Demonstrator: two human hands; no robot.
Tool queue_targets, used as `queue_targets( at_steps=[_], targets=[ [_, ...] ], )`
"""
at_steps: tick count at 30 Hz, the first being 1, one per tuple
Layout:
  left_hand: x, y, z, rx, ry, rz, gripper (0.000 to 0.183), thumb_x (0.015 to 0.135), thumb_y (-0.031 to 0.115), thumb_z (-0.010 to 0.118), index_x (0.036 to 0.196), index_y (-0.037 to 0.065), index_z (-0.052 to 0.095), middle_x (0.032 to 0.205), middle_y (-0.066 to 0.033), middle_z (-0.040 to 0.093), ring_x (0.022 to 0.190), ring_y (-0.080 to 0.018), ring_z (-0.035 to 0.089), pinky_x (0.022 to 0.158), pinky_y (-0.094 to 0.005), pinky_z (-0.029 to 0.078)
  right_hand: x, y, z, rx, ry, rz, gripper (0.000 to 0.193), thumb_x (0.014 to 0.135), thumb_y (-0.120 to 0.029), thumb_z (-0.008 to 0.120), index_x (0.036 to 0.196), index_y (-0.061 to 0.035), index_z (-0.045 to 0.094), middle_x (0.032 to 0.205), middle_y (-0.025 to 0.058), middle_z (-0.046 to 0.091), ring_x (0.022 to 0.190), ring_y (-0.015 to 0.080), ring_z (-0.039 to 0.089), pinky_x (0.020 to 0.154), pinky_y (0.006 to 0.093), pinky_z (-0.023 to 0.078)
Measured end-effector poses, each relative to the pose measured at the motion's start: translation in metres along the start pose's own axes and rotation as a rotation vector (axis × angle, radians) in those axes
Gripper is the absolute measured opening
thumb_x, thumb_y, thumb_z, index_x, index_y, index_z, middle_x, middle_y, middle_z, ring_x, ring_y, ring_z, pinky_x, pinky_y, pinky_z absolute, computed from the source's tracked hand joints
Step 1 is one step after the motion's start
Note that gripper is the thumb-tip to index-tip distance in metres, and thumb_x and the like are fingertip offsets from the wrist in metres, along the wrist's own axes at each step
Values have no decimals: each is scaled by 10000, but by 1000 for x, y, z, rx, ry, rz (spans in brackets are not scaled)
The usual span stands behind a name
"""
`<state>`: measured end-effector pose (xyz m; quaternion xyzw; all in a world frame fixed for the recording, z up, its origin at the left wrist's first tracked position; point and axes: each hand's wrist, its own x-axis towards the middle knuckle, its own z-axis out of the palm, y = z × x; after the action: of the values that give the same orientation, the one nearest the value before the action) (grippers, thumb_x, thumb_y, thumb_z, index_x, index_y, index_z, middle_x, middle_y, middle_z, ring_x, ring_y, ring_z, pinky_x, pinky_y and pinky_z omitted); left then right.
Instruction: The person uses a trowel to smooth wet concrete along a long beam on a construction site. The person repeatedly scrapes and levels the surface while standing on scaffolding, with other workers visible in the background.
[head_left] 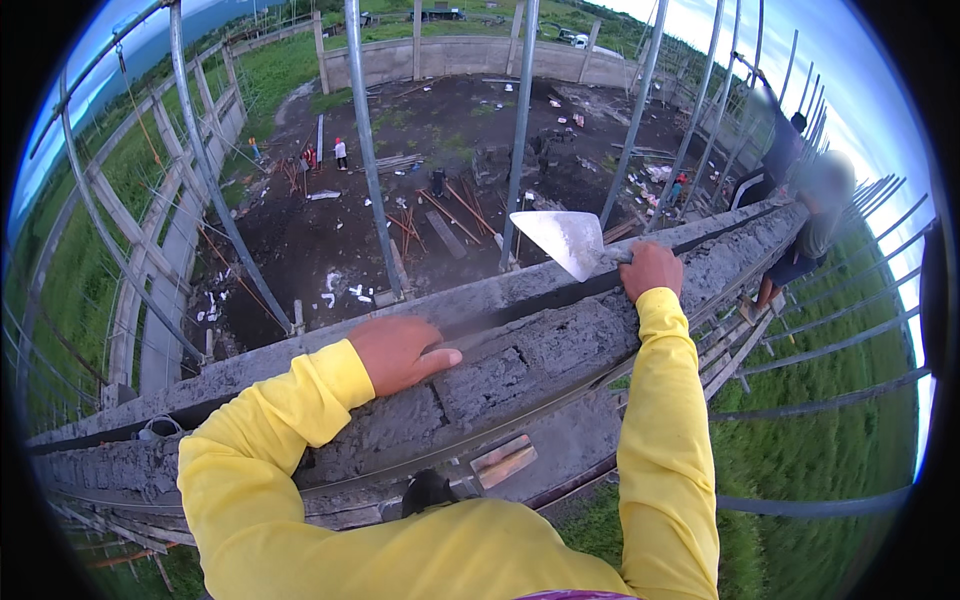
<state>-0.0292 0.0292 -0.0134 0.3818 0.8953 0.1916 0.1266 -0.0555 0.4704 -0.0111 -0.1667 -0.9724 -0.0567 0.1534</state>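
My right hand (652, 270) is closed around the handle of a pointed trowel (568, 240), its pale metal blade turned left above the wall. My left hand (400, 352) rests over the wall top, thumb apart from the fingers; the fingertips are partly hidden, and I see nothing held. Beneath both hands runs a long wall top with rough grey mortar (560, 345) along its near side. A dark groove (555, 298) separates that mortar from a smoother grey strip (350, 322) on the far side. A grey smear blurs the groove just right of my left hand.
Upright metal poles (372, 150) stand along the wall's far side. Far below lies dark ground with planks (445, 232) and several people. Close at right, a co-worker (815, 220) is by the wall. A reddish block-shaped piece (504, 461) lies on a lower ledge near me.
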Motion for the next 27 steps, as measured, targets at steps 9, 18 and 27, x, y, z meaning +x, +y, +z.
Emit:
queue_targets(
  at_steps=[9,18,27],
  targets=[
    [-2,3,-5,6,7,0,576,1137,552,588,1212,11,769,1167,-235,761,1116,-466,720,971,-540,573,-1,0,2,5,29,-36,260,915,-319,783,1067,-112,827,1147,170,804,1121,411,760,971,545,596],
    [-3,10,-10,-10,26,-5,636,1119,596,595,1245,1,780,1250,-239,758,1183,-457,714,1029,-515,565,-5,-2,-6,15,-37,13,272,937,-302,791,1149,-143,850,1192,101,803,1202,348,736,1035,515,567],
    [-3,9,-9,-12,3,-8,563,1126,536,611,1291,24,779,1194,-239,761,1133,-474,720,1004,-511,570,-8,-2,-8,16,-37,3,253,946,-286,773,1145,-155,858,1198,98,806,1194,337,737,1040,507,555]
  ],
)
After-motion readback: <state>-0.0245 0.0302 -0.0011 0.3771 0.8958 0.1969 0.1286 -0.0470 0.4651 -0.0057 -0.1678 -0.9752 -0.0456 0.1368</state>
